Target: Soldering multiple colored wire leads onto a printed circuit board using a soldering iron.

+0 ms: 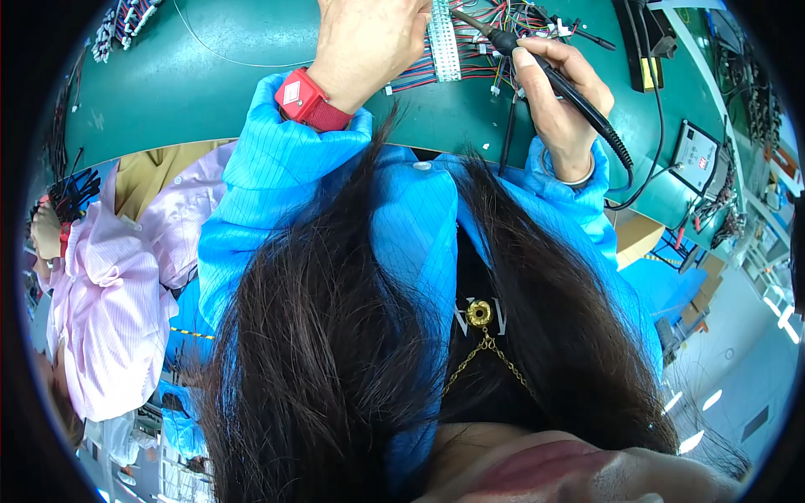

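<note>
Soldering iron (560, 88) at top centre, tip over the wire harness (470, 50) on the green bench (193, 75).

Right hand (558, 92) grips the iron pen-style, fingers closed round the black handle. Left hand (369, 42) presses on the white connector strip (443, 46), fingers curled down. Best to brace the wrist, touch only the joint, keep the tip off neighbouring wires.
</note>
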Available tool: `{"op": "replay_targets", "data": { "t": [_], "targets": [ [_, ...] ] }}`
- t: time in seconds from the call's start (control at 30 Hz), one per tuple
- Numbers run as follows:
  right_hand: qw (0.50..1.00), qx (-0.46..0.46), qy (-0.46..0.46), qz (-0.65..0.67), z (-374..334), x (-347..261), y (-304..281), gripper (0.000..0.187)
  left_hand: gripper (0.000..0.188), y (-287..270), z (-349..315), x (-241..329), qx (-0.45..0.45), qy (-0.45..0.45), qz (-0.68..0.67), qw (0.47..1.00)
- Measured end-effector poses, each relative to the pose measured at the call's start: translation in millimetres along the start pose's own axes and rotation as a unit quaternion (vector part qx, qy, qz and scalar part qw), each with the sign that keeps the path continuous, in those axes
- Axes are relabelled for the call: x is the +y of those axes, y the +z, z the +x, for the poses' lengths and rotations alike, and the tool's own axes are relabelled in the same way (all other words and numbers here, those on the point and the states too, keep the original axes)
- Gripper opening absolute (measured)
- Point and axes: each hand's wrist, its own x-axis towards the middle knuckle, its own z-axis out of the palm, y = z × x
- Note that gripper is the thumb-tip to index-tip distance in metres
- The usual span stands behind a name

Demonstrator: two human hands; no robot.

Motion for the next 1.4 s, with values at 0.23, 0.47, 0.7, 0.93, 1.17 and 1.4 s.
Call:
{"op": "replay_targets", "data": {
  "t": [0.23,0.47,0.7,0.93,1.17,1.4],
  "targets": [
    [1.0,0.0,-0.001,0.004,0,-1,1,0.018,0.01,-5,3,5,0.029,0.056,0.044,0.997],
    [1.0,0.004,-0.005,0.003,0,-3,2,0.017,0.011,-5,6,5,0.018,0.052,0.038,0.998],
    [0.999,0.024,-0.02,0.018,-1,0,5,0.017,0.013,-4,7,3,-0.003,0.034,0.019,0.999],
    [1.0,0.0,-0.005,0.005,-2,-5,1,0.017,0.015,-5,9,1,-0.029,0.001,-0.007,1.0],
    [0.999,0.03,-0.008,0.013,-3,-7,-2,0.018,0.016,-3,9,-2,-0.054,-0.035,-0.037,0.997],
    [0.998,0.056,0.003,0.014,-5,-5,-5,0.018,0.013,-11,3,-4,-0.01,-0.028,-0.093,0.995]
  ]
}}
